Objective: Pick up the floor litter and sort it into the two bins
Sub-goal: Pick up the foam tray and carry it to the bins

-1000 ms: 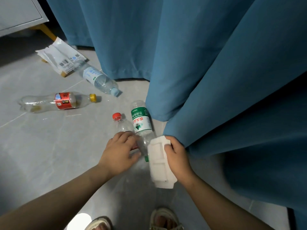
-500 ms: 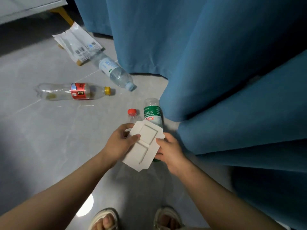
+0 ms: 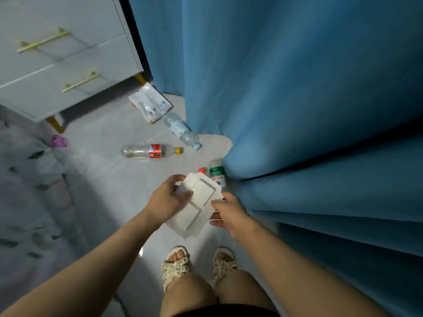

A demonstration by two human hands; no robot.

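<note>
Lifted since the earlier frame, the white moulded tray [image 3: 202, 194] hangs above the floor [image 3: 103, 184], with sandalled feet [image 3: 176, 266] newly in view below. At far left stands a grey drawer chest [image 3: 57, 65], a purple scrap [image 3: 59, 141], possibly a wrapper, near its leg. A red-label bottle [image 3: 151, 151], white packets [image 3: 150, 106] and a blue-label bottle [image 3: 182, 131] lie further right. The left hand [image 3: 168, 201] has its grip pinching the tray's left edge, the right hand [image 3: 231, 213] its right. A green-label bottle [image 3: 217, 176] lies against the blue curtain [image 3: 297, 88].
</note>
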